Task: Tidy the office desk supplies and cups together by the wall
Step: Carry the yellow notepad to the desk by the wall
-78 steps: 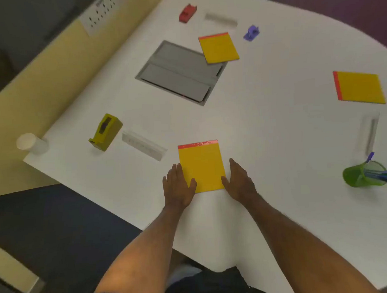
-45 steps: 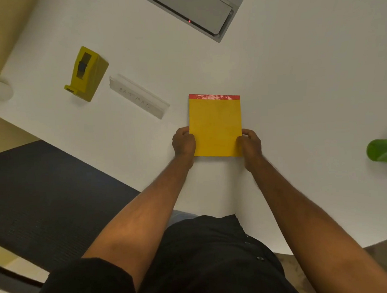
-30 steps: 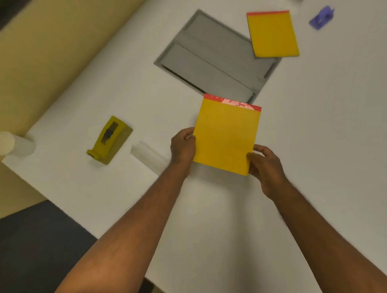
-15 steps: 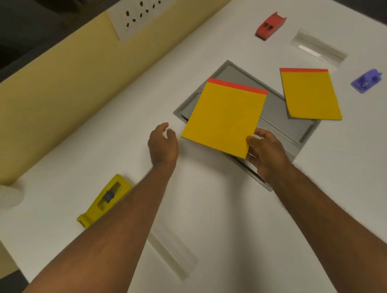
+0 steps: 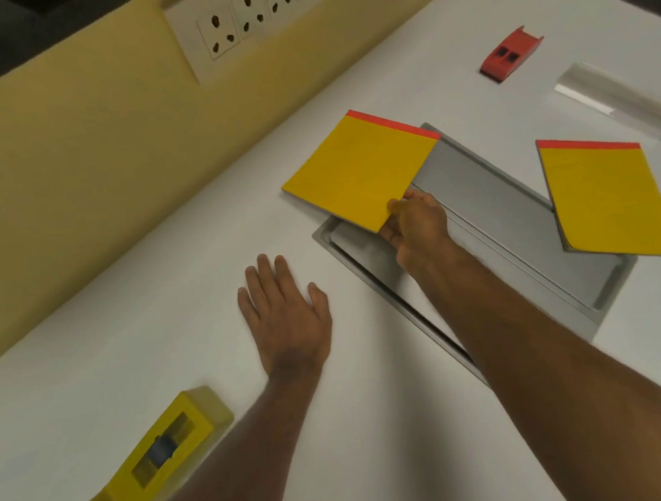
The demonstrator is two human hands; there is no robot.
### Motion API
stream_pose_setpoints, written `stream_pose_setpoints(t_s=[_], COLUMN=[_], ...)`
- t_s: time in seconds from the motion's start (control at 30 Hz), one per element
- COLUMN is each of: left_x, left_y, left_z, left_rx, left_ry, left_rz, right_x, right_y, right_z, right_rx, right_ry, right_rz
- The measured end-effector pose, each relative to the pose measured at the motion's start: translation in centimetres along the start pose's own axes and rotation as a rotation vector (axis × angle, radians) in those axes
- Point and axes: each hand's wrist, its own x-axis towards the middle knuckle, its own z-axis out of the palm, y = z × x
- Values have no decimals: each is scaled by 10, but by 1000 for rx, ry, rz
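Note:
My right hand [image 5: 416,222] pinches the near corner of a yellow notepad with a red top strip [image 5: 358,167], held low over the white desk [image 5: 133,340] close to the yellow wall [image 5: 83,149]. The pad overlaps the left end of the grey cable hatch [image 5: 513,219]. My left hand [image 5: 286,315] lies flat on the desk with its fingers straight, holding nothing. A second yellow notepad [image 5: 608,198] lies on the hatch's right side. A yellow tape dispenser [image 5: 159,458] sits near my left forearm.
A red stapler-like item [image 5: 510,54] and a clear plastic strip [image 5: 613,97] lie at the far right. White power sockets [image 5: 245,23] are set in the wall. The desk meets the wall along a diagonal edge at left.
My left hand let go of the notepad and came down flat on the desk. My right hand carried the pad further toward the wall and lower.

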Motion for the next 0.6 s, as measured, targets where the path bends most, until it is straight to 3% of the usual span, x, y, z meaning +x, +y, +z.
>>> stream_pose_setpoints(t_s=[0.1,0.37,0.5,0.6], left_x=[1,2,2,3], left_y=[0,0,0,0], left_z=[-2,-1,1,3], left_rx=[9,33,51,52], left_ry=[-20,-41,-46,-51], left_rz=[-8,-19,-19,-24], right_x=[10,27,41,45], right_y=[-3,-9,-9,-7], right_z=[27,68,77,81], right_rx=[35,-226,-241,-218], right_ry=[13,-4,-29,45], right_rz=[-8,-70,6,22])
